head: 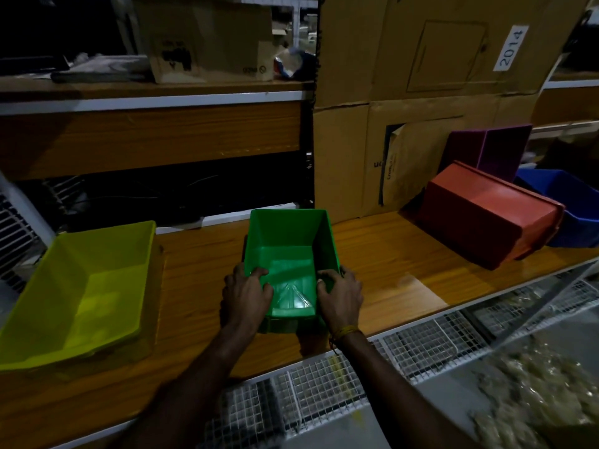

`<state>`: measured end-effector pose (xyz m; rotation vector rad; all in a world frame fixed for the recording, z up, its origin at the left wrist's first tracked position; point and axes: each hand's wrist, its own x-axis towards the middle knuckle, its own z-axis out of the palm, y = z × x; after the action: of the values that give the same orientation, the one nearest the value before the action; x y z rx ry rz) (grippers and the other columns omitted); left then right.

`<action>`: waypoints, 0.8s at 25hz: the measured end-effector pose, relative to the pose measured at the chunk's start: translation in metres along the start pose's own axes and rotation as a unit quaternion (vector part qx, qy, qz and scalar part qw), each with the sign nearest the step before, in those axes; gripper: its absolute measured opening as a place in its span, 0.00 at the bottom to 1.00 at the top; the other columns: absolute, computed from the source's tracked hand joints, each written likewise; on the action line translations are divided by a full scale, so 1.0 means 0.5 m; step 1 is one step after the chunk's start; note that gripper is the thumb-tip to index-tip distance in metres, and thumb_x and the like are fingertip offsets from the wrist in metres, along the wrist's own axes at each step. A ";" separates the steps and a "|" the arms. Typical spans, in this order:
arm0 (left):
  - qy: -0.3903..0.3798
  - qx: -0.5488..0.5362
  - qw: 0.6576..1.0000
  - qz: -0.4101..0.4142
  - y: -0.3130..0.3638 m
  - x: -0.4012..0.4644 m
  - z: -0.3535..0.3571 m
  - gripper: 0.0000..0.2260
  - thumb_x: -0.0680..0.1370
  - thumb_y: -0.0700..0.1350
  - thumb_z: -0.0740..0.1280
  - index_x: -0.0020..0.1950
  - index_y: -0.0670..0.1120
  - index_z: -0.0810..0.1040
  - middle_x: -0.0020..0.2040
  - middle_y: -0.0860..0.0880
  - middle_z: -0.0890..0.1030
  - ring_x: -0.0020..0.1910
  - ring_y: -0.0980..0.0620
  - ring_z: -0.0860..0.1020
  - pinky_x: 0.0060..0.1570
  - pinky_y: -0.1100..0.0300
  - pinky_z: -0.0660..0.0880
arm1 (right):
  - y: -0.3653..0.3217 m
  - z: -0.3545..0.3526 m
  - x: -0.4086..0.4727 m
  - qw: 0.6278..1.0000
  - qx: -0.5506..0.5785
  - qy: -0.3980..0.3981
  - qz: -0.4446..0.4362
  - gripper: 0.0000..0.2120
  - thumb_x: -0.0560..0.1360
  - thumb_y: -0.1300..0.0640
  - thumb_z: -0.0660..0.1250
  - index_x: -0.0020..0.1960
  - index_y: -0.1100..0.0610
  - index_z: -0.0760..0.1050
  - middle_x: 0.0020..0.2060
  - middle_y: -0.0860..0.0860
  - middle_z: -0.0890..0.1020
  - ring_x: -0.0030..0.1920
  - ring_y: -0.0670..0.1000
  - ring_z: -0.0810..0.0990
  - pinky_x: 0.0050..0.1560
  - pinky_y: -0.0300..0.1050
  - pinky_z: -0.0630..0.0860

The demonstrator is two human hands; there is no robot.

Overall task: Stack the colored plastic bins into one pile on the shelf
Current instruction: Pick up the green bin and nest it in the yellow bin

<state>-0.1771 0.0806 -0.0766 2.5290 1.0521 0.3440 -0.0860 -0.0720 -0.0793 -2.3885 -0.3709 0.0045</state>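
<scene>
A green bin [285, 244] stands upright in the middle of the wooden shelf [389, 254]. My left hand [246, 294] grips its near left rim, fingers curled inside. On the near right rim my right hand [340, 294] holds it the same way. A yellow-green bin [87, 286] sits upright at the left. To the right, a red bin [486, 212] lies on its side. A blue bin [570, 205] stands behind the red one, and a purple bin [486, 150] leans against the cardboard.
Large cardboard boxes [421, 92] stand behind the shelf at right. An upper shelf [155, 92] with a box and clutter hangs over the left. White wire mesh [389, 367] runs along the shelf's front edge.
</scene>
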 end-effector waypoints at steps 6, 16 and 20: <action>0.020 0.013 0.999 -0.026 0.034 0.008 0.019 0.15 0.77 0.50 0.65 0.64 0.55 0.77 0.72 0.42 0.67 0.67 0.39 0.67 0.60 0.47 0.70 | 0.010 0.004 0.026 1.000 -0.012 -0.006 -0.017 0.15 0.76 0.52 0.64 0.62 0.47 0.78 0.73 0.58 0.68 0.70 0.62 0.66 0.67 0.58 0.66; 0.021 -0.036 0.999 -0.030 0.037 0.004 0.006 0.15 0.77 0.50 0.65 0.64 0.56 0.76 0.70 0.42 0.70 0.67 0.40 0.68 0.63 0.47 0.68 | -0.030 0.002 0.011 0.999 0.007 -0.007 0.034 0.15 0.76 0.49 0.64 0.63 0.45 0.76 0.73 0.57 0.67 0.71 0.62 0.65 0.68 0.59 0.65; 0.041 -0.048 0.998 -0.012 0.004 -0.011 -0.024 0.12 0.76 0.50 0.66 0.60 0.57 0.79 0.67 0.42 0.73 0.65 0.40 0.70 0.63 0.47 0.68 | -0.065 0.013 -0.036 0.998 0.017 0.018 0.055 0.16 0.75 0.49 0.65 0.62 0.44 0.76 0.72 0.57 0.69 0.70 0.62 0.67 0.67 0.58 0.65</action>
<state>-0.1840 0.0782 -0.0653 2.4339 1.0689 0.4827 -0.1126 -0.0496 -0.0644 -2.3685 -0.2211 0.0172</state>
